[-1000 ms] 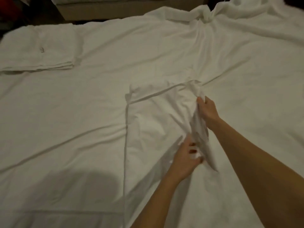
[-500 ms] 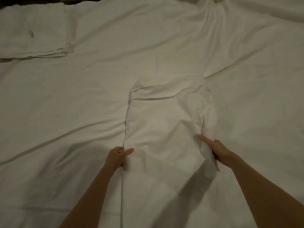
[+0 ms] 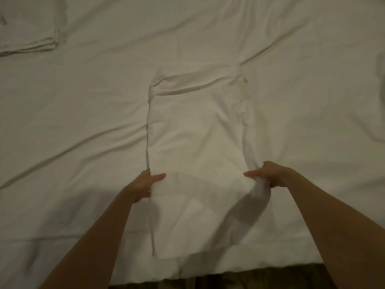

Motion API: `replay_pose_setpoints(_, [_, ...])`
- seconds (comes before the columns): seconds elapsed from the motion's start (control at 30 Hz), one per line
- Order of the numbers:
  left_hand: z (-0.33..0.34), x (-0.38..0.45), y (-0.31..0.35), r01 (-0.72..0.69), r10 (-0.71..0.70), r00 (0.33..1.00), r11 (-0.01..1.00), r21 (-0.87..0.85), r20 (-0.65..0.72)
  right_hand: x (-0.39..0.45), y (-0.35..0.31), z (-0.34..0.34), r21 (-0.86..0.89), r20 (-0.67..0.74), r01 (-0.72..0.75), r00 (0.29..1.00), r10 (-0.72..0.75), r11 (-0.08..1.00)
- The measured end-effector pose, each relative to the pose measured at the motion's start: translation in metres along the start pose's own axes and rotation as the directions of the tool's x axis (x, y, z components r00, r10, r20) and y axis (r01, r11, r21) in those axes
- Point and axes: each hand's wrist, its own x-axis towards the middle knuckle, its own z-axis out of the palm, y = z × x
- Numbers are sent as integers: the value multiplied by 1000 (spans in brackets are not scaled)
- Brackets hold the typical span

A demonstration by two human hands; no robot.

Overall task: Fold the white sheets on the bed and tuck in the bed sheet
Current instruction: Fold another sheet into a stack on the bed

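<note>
A white sheet folded into a long narrow strip (image 3: 195,142) lies in the middle of the bed, running from the near edge away from me. My left hand (image 3: 145,184) pinches its left edge, thumb on top. On the opposite edge, my right hand (image 3: 268,174) grips a bunch of the cloth, lifted slightly. Under it spreads the wrinkled white bed sheet (image 3: 83,122).
A folded white sheet stack (image 3: 27,32) lies at the far left corner of the view. The bed's near edge (image 3: 208,276) shows at the bottom, with dark floor below it.
My view has tipped down toward the near edge of the bed. Both hands have slid nearer to me along the strip's two edges, still holding it.
</note>
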Motion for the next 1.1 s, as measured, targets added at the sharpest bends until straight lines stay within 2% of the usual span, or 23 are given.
replay_pose_setpoints(0.17, [0,-4,-9,-21,21,1000,1000,3,14,-17,47,3,173,-155,138,982,-112,975])
replay_pose_setpoints(0.23, [4,-5,-20,19,-19,1000,1000,15,1,-17,63,7,165,-171,144,979,-115,976])
replay_pose_setpoints(0.37, [9,-5,-34,112,-116,993,983,143,15,-24,82,18,-2,15,-49,999,49,999])
replay_pose_setpoints(0.47, [9,-9,-22,112,-147,984,947,302,98,-28,81,15,-155,121,-91,987,110,984])
replay_pose_setpoints(0.57, [7,-11,-12,160,-221,970,894,418,101,-32,72,5,-269,161,-133,970,181,954])
replay_pose_setpoints(0.67, [-4,-11,-3,239,-384,916,753,613,115,-29,70,9,-405,108,-212,955,276,890])
replay_pose_setpoints(0.7, [-9,-5,4,228,-387,916,724,651,109,-28,66,11,-424,90,-252,944,318,870])
replay_pose_setpoints(0.73, [-14,5,15,198,-326,942,728,657,78,-26,59,11,-463,76,-280,933,352,841])
replay_pose_setpoints(0.77, [-19,16,30,146,-209,978,759,634,25,-20,48,9,-545,54,-278,930,364,791])
replay_pose_setpoints(0.8, [-24,26,49,73,-58,997,802,593,-45,-14,31,4,-654,-5,-253,944,330,713])
replay_pose_setpoints(0.83, [-27,33,70,-8,88,989,838,546,-121,-11,6,0,-754,-77,-211,969,235,622])
replay_pose_setpoints(0.87, [-28,39,91,-93,212,961,854,512,-179,-11,-22,-4,-823,-141,-163,987,83,543])
replay_pose_setpoints(0.9, [-30,46,108,-163,306,927,850,501,-219,-9,-52,-8,-867,-191,-114,975,-111,485])
replay_pose_setpoints(0.93, [-33,53,121,-206,377,892,831,517,-250,-8,-85,-11,-887,-218,-63,931,-293,457])
replay_pose_setpoints(1.0, [-39,65,140,-248,498,813,765,595,-301,-1,-146,-8,-880,-247,55,795,-553,472])
replay_pose_setpoints(1.03, [-42,72,146,-269,541,781,741,615,-311,4,-172,-3,-868,-242,133,726,-643,478])
replay_pose_setpoints(1.1, [-45,88,155,-313,580,759,723,616,-296,13,-214,13,-853,-189,282,616,-765,439])
